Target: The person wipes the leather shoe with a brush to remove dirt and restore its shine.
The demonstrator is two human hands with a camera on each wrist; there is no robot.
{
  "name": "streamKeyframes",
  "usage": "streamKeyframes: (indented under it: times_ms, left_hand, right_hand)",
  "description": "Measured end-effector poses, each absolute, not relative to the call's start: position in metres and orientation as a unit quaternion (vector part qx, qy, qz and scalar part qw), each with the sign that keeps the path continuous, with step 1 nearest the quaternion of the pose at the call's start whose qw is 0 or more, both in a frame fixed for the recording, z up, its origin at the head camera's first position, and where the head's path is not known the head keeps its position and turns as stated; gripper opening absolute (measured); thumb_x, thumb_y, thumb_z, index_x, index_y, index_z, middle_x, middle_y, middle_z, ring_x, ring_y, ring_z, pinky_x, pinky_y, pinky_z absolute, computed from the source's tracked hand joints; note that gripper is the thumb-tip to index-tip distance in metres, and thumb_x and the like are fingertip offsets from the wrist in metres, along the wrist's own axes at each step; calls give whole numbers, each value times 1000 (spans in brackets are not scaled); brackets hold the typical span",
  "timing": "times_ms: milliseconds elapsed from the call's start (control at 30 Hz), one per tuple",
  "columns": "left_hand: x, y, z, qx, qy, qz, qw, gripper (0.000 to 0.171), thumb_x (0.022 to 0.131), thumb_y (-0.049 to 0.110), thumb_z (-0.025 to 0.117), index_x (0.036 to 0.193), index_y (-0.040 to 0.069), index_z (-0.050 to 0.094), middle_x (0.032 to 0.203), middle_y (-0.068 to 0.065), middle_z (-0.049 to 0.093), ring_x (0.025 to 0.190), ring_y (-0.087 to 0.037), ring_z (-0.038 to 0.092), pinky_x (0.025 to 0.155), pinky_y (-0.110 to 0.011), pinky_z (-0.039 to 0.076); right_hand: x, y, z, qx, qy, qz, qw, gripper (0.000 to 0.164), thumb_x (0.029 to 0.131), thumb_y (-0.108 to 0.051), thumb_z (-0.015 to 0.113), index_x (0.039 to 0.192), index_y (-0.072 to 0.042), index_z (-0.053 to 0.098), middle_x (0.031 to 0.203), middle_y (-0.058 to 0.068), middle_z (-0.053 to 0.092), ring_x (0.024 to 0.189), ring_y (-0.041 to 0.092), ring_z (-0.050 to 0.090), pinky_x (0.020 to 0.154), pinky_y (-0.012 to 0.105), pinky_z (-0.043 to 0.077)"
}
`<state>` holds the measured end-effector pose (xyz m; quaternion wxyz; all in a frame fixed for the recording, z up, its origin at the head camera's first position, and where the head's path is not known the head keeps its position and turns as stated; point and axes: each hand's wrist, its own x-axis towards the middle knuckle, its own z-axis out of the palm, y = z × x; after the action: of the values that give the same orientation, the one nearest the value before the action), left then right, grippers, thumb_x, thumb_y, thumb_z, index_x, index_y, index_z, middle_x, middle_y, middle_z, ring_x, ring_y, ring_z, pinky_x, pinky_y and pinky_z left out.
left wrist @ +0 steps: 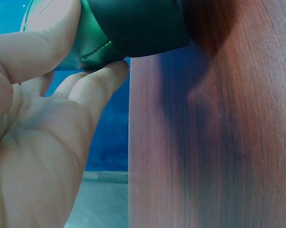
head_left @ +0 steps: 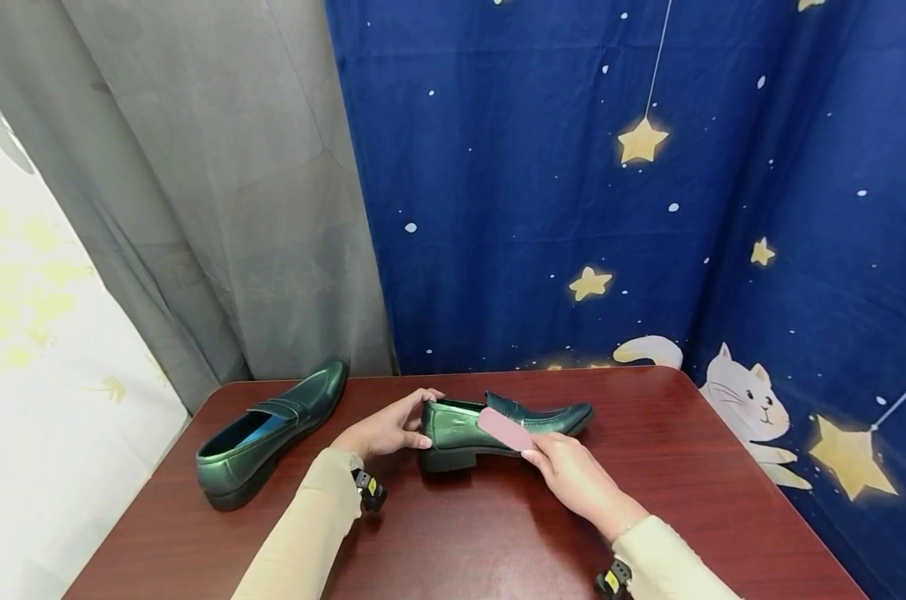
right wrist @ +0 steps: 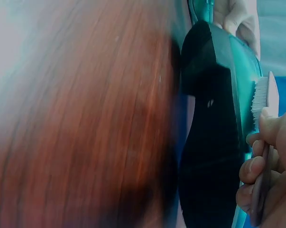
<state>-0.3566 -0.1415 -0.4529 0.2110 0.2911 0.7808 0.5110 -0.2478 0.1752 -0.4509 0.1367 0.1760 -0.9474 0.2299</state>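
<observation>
A dark green loafer (head_left: pixel 453 427) stands on the table with its toe to the right. My left hand (head_left: pixel 388 425) grips its heel end, thumb on the near side and fingers around the back. In the left wrist view the thumb presses the shiny green heel leather (left wrist: pixel 93 45). My right hand (head_left: pixel 573 475) holds a pink brush (head_left: pixel 505 428) by its handle. White bristles (right wrist: pixel 260 102) meet the side of the shoe in the right wrist view, where the dark sole (right wrist: pixel 209 142) is turned toward the camera.
The matching green loafer (head_left: pixel 272 437) sits at the table's left side, toe pointing away. Behind the reddish-brown wooden table (head_left: pixel 453 533) hang a grey curtain (head_left: pixel 235 183) and a blue curtain (head_left: pixel 513 183) with stars and a white cat.
</observation>
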Motion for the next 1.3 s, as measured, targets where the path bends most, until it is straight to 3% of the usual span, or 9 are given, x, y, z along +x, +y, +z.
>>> streamKeyframes:
  times_ms: [167, 467, 733, 1100, 1300]
  left_hand:
    - [-355, -142, -453, 294, 782, 508, 211, 71, 89, -9, 69, 147, 16, 38, 151, -15, 42, 140, -39, 48, 103, -39, 52]
    - [-355, -145, -455, 291, 788, 503, 205, 72, 88, -10, 68, 148, 18, 38, 154, -13, 41, 142, -39, 45, 104, -41, 51]
    - [-356, -142, -454, 300, 785, 504, 198, 72, 86, -15, 68, 145, 16, 40, 151, -13, 42, 142, -36, 46, 102, -35, 52]
    - [-357, -141, -452, 306, 780, 508, 201, 76, 84, -20, 65, 146, 16, 38, 145, -14, 45, 119, -23, 61, 91, -26, 56]
    - [-358, -141, -451, 309, 785, 500, 194, 68, 85, -16, 68, 141, 14, 42, 155, -8, 36, 133, -25, 51, 103, -33, 51]
  right_hand:
    - [-252, 155, -450, 190, -947, 218, 139, 11, 98, -25, 66, 89, -20, 64, 87, -5, 65, 83, 11, 62, 74, 33, 52]
    - [-259, 122, -445, 225, -946, 182, 147, 26, 100, -28, 63, 79, -18, 53, 73, -6, 52, 73, 13, 53, 68, 31, 46]
    - [-259, 105, -444, 238, -944, 168, 154, 22, 100, -31, 62, 85, -17, 57, 74, -6, 53, 69, 12, 53, 62, 29, 46]
    - [-257, 98, -443, 234, -943, 182, 152, 18, 100, -30, 62, 89, -15, 60, 78, -3, 59, 71, 13, 57, 62, 31, 49]
    - [-257, 103, -446, 226, -945, 178, 155, 19, 100, -29, 63, 87, -15, 59, 76, -4, 56, 71, 13, 55, 64, 32, 48]
